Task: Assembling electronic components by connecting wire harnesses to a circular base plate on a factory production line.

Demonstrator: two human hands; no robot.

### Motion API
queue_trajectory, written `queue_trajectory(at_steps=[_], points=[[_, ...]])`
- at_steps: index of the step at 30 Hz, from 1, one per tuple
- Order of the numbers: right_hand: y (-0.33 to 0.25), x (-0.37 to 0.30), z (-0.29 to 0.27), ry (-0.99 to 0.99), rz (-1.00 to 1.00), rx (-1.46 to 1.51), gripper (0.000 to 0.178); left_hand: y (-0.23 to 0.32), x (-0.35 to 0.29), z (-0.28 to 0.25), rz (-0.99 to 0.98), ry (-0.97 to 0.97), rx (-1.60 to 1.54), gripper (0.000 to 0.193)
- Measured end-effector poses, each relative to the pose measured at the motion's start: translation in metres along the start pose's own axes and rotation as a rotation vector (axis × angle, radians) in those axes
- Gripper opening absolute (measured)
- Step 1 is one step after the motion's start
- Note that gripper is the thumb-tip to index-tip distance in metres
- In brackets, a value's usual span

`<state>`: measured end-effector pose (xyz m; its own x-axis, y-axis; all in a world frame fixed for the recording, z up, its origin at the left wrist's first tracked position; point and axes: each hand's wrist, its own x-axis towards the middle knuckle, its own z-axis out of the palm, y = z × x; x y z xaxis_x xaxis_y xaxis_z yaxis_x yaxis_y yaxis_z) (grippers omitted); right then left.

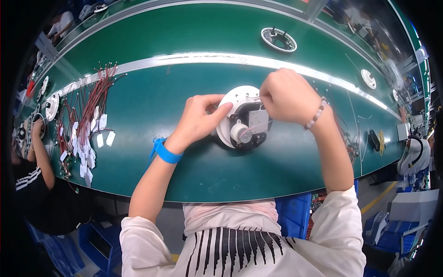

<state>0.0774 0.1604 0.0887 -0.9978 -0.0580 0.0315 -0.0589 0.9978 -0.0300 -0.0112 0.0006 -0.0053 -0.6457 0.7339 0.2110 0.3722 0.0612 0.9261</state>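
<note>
- At nine o'clock from the round assembly, by the far-left edge, a co-worker's hand [37,128] is seen.
- Also at nine o'clock, but nearer, a white disc [52,107] and a heap of red wires [85,124] with white tags are laid out.
- A blue band [168,153] is worn on the left wrist.
- By the left hand [199,116], the rim of the assembly is grasped between nine and ten o'clock, thumb on top.
- The round assembly [244,121] is held at the centre, over the green tabletop [198,173]; a pale metal plate [260,121] is mounted at its three o'clock.
- At one o'clock, farther off, a ring-shaped part [278,40] is placed.
- The right hand [287,96] is curled, fingertips drawn in at the assembly's one-to-two o'clock edge; what is pinched, if anything, cannot be told.
- At three o'clock, a yellow coil [381,142] is seen.
</note>
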Motion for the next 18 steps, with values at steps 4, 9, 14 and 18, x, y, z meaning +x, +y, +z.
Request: queue_trajectory(at_steps=[4,9,14,18], points=[[-0.003,0.006,0.014,0.137,0.019,-0.011,0.009,0.0,0.0,0.0,-0.008,0.002,-0.002,0.026],[-0.011,0.008,0.03,0.203,0.022,-0.023,0.006,0.007,-0.001,-0.003,-0.12,-0.091,-0.039,0.024],[-0.009,0.002,0.044,0.32,0.0,0.132,0.001,-0.015,0.008,-0.006,-0.193,-0.089,-0.279,0.028],[-0.01,0.001,0.044,0.373,-0.016,0.368,0.005,-0.017,0.014,0.002,-0.106,-0.287,-0.508,0.04]])
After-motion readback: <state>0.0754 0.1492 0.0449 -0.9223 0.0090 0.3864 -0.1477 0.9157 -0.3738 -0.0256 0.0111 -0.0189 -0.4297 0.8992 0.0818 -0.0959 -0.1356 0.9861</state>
